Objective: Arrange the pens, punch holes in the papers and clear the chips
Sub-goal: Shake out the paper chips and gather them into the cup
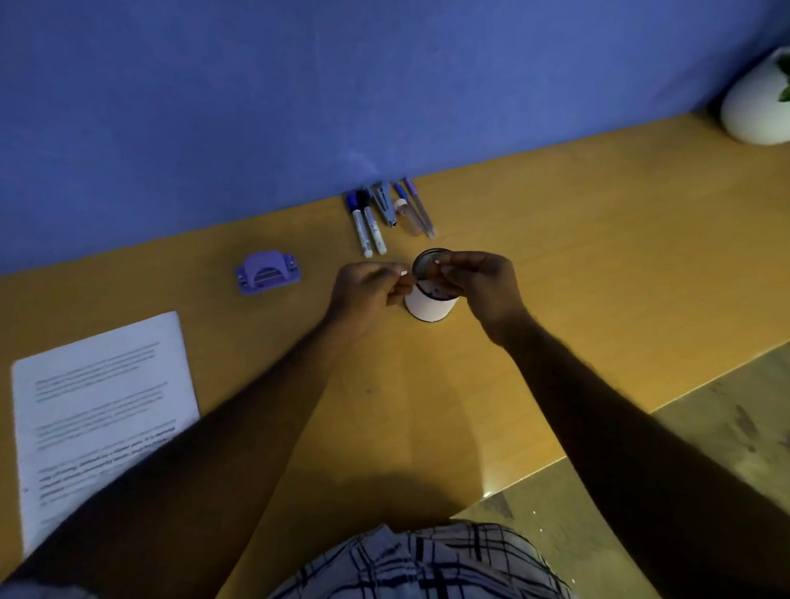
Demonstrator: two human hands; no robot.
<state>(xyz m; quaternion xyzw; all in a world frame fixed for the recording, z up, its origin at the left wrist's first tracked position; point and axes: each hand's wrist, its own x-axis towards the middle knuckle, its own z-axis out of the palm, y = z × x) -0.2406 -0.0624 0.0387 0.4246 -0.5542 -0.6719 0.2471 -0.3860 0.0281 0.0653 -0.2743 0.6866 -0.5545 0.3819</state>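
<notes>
The right hand (480, 284) is pinching a dark round lid (427, 264) tilted above the white cup (430, 304) standing on the surface (573, 265). The left hand (368, 290) is nipping something tiny and white between nearly closed fingers (397, 273) beside the cup's rim. Pens (389, 217) are lying behind, near the wall.

Pens (389, 214) in row by wall

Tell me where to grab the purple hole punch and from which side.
Take the purple hole punch from above, fingers across its two long sides, around the raised arched middle. It sits flat on the desk with open space all round, so nothing blocks a top approach; the low base gives less to grip.
</notes>
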